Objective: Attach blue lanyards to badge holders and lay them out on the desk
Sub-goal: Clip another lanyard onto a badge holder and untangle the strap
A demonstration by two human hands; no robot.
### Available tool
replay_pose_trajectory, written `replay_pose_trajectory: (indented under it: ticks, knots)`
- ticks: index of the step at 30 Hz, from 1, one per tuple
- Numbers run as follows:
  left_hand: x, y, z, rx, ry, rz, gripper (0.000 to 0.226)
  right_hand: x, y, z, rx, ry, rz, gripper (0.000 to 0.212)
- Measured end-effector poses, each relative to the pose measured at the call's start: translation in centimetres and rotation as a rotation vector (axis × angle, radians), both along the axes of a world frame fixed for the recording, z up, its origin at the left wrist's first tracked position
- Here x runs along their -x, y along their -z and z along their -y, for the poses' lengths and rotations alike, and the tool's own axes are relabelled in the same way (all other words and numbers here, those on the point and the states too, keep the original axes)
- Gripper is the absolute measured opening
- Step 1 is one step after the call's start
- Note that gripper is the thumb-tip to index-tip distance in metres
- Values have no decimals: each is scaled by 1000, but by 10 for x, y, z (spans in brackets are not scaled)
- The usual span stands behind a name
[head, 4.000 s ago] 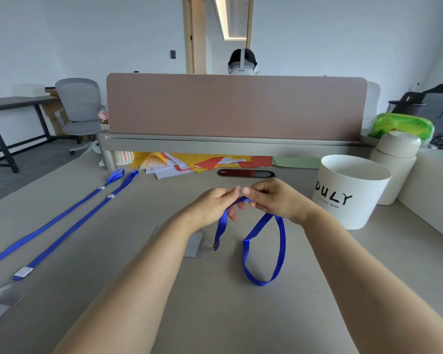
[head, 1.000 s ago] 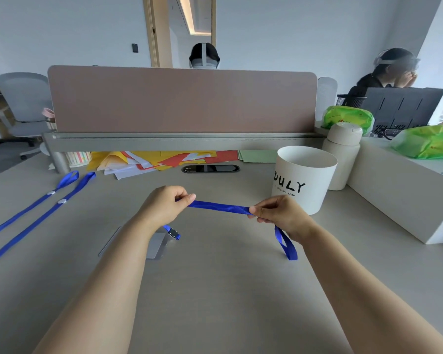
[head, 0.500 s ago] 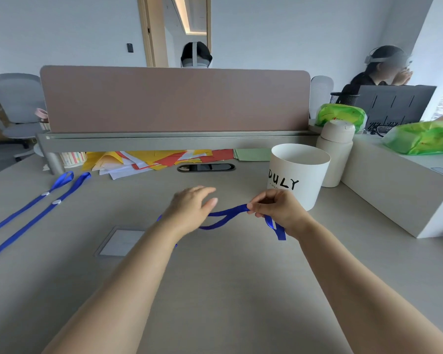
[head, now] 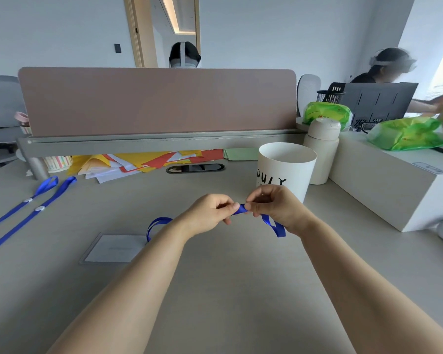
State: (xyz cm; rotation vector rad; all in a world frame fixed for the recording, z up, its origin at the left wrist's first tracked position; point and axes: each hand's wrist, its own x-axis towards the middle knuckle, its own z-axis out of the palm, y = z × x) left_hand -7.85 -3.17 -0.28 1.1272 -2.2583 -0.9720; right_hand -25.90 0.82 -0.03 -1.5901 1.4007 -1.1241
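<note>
Both hands meet above the middle of the worktop [head: 228, 290], the left hand [head: 210, 213] and right hand [head: 276, 208] each with curled fingers [head: 256, 198] pinching a short stretch of the blue lanyard [head: 241, 208] between them. One loop of it hangs behind the left wrist, another strip below the right hand. A clear badge holder [head: 115, 247] lies flat just left of the left forearm. Two more lanyards [head: 28, 210] lie stretched out at the far left. A white cup [head: 287, 164] stands just behind the right hand, with a bottle [head: 322, 146] beside it and coloured papers [head: 143, 162] further back.
</note>
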Motion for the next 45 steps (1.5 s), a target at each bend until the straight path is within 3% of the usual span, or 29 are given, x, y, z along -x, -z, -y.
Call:
replay_pose_trajectory:
  ticks: [11,15,18,21,28,35,40,45]
  knots:
    - [-47,-14,6,156,-182,12,29,-17,-4,7,-26,-87,-139,17]
    - [-98,-8,12,178,-503,-14,33,-48,-10,14,-3,-160,158,19]
    - [-144,9,11,37,-620,339,36,-71,-16,22,6,-183,279,19]
    - [-163,21,-8,-82,-512,546,34,-97,-20,29,-17,-225,321,19]
    - [-177,20,-50,43,-491,1115,35,-146,-17,36,74,-99,373,21]
    - [-209,27,-116,58,-678,1045,38,-191,-19,35,99,-42,470,23]
    - [-238,28,-152,99,-835,1012,31,-238,-7,31,1,-102,471,20]
    - [-258,39,-177,92,-877,958,40,-275,7,24,-92,-177,454,26]
